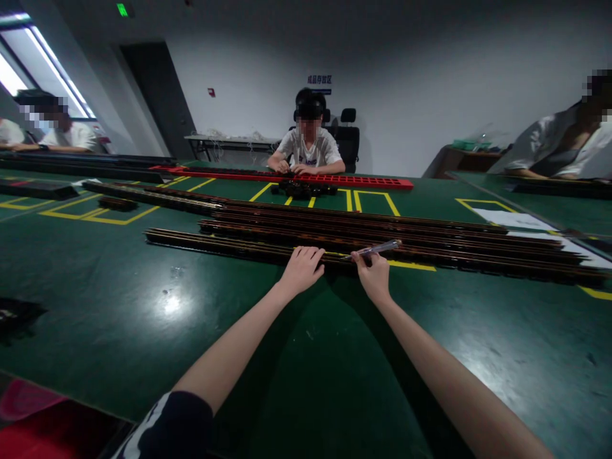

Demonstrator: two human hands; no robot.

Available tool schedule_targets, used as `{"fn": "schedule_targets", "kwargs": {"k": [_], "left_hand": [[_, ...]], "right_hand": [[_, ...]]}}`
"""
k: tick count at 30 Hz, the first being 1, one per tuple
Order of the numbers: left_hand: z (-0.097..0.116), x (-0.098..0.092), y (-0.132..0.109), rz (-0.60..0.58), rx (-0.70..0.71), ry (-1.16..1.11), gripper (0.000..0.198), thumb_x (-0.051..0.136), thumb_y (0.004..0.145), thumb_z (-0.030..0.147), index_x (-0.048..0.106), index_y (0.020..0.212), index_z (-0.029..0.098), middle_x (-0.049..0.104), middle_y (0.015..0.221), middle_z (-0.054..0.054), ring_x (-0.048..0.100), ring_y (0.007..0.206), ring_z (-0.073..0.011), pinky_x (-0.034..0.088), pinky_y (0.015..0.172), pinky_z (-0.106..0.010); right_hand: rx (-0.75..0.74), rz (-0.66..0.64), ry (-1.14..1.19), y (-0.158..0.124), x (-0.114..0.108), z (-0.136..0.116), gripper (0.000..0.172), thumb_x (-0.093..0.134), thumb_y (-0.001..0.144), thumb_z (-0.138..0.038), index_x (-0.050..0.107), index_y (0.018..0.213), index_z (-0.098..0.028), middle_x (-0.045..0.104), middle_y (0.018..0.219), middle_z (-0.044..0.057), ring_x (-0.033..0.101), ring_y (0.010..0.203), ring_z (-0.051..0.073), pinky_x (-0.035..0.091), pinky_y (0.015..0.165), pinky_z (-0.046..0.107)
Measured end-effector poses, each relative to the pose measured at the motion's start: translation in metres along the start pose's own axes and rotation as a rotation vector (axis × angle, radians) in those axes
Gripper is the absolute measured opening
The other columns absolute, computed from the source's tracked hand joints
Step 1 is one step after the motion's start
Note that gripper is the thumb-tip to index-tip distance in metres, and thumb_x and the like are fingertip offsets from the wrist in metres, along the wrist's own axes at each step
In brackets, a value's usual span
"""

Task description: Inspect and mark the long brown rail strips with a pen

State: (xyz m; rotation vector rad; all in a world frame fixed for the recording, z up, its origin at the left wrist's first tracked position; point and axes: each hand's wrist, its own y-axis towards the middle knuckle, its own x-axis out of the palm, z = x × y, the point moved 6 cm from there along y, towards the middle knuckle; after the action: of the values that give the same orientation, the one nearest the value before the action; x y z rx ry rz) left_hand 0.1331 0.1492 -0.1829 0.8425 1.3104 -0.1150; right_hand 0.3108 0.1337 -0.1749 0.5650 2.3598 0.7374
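Observation:
My left hand (303,268) lies over the nearest long dark strip (224,247), its fingers across the top and the thumb on the near side, holding the strip. Just to the right, my right hand (374,275) pinches a screwdriver (380,248) with a clear handle. The tool is tilted, handle up to the right, and its thin tip points left at the strip between my hands. Whether the tip touches the strip is hard to tell. Behind my hands lie several similar dark strips (459,245), side by side and slightly fanned.
Yellow tape outlines (377,199) mark the green table (191,319). Opposite, a person (308,150) works behind a red slotted bar (382,182) and a dark cluster of parts (303,189). White papers (516,220) lie at the right. A dark bundle (19,315) sits at the left edge.

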Motion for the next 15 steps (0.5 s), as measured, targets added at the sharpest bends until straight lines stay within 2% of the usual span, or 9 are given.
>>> {"fn": "schedule_targets", "kwargs": {"k": [15], "left_hand": [[0.0007, -0.0008, 0.0005, -0.01, -0.009, -0.025, 0.036, 0.042, 0.093, 0.028, 0.054, 0.124, 0.015, 0.063, 0.121, -0.012, 0.056, 0.114, -0.0245, 0.039, 0.101, -0.044]], "right_hand": [[-0.006, 0.049, -0.044, -0.0032, -0.0037, -0.0057, 0.043, 0.045, 0.087, -0.058, 0.059, 0.071, -0.021, 0.068, 0.074, 0.008, 0.062, 0.071, 0.025, 0.042, 0.077, 0.042]]}}
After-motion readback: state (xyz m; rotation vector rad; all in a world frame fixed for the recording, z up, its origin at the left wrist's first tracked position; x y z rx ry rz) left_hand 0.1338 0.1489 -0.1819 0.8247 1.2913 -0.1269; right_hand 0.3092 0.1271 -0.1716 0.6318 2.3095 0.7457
